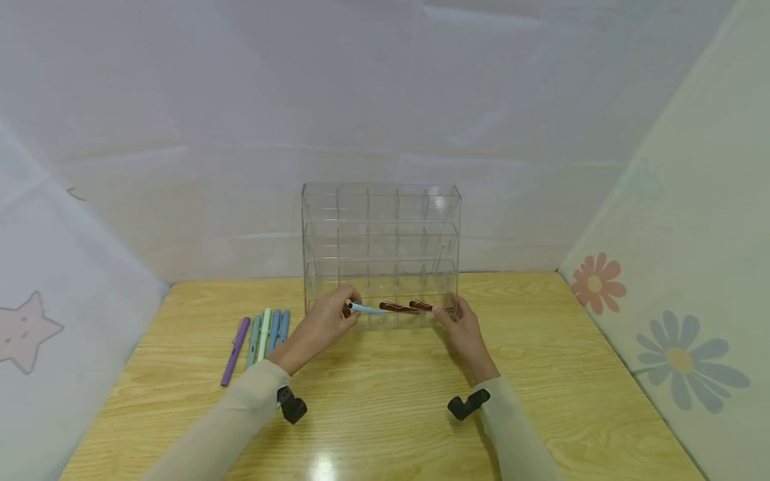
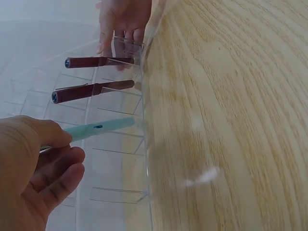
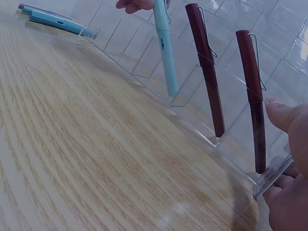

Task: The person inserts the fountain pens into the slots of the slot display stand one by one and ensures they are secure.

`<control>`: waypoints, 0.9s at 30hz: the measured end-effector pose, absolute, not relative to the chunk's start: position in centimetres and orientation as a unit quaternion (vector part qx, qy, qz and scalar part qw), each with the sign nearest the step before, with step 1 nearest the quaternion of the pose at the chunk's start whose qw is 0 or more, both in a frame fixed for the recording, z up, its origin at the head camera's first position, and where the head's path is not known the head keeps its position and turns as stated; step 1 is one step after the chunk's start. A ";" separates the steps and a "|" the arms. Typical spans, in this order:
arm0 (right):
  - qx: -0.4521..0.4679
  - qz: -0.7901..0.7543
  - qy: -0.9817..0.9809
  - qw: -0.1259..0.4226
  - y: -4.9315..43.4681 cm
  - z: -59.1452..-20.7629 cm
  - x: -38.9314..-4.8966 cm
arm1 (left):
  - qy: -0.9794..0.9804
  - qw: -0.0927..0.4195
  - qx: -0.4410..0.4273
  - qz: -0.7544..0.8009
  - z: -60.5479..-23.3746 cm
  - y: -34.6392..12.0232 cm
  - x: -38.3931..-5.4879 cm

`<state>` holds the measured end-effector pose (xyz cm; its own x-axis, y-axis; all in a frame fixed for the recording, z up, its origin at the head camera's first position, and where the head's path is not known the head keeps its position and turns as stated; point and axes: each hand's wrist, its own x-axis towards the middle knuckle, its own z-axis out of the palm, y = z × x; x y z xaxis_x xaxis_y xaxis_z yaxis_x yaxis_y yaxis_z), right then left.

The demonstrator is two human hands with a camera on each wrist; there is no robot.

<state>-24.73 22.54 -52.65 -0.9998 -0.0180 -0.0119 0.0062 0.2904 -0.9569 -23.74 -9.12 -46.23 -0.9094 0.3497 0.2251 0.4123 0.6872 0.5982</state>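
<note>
My left hand (image 1: 319, 326) pinches a light blue pen (image 2: 103, 127) by its upper part, between thumb and fingers. The pen's lower end points down into a bottom-row compartment of a clear acrylic pen rack (image 1: 380, 261). To the right of it, two dark red pens (image 3: 207, 72) with silver clips stand leaning in separate compartments of that same row. At the rack's lower right corner, my right hand (image 1: 464, 334) grips the side wall, with the thumb in front and the other fingers round the outside, close to the rightmost red pen (image 3: 251, 72).
Left of the rack, a purple pen (image 1: 235, 351), a pale green pen (image 1: 264, 333) and several blue and green pens lie on the wooden table (image 1: 373, 414). A white cloth (image 1: 240, 167) hangs behind the rack, and patterned cloth walls flank both sides.
</note>
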 end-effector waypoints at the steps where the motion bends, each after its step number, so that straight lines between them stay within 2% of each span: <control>1: -0.003 -0.597 0.802 0.011 22.5 -52.7 -24.7 | -0.919 0.048 -0.207 -0.334 -46.3 -9.1 -23.8; 11: 0.003 -0.614 0.789 0.032 22.3 -51.4 -24.6 | -0.923 0.060 -0.213 -0.316 -47.1 -8.8 -23.9; 20: -0.007 -0.609 0.793 0.006 22.6 -52.8 -25.0 | -0.920 0.024 -0.186 -0.344 -46.8 -9.2 -23.6; 27: -0.005 -0.611 0.791 0.015 22.6 -52.6 -24.8 | -0.919 0.033 -0.189 -0.344 -46.5 -9.3 -23.4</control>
<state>-24.80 22.64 -52.61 -0.9995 -0.0259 -0.0186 0.0115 0.2529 -0.9674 -23.39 -9.30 -46.52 -0.9266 0.3237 0.1912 0.3697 0.6917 0.6203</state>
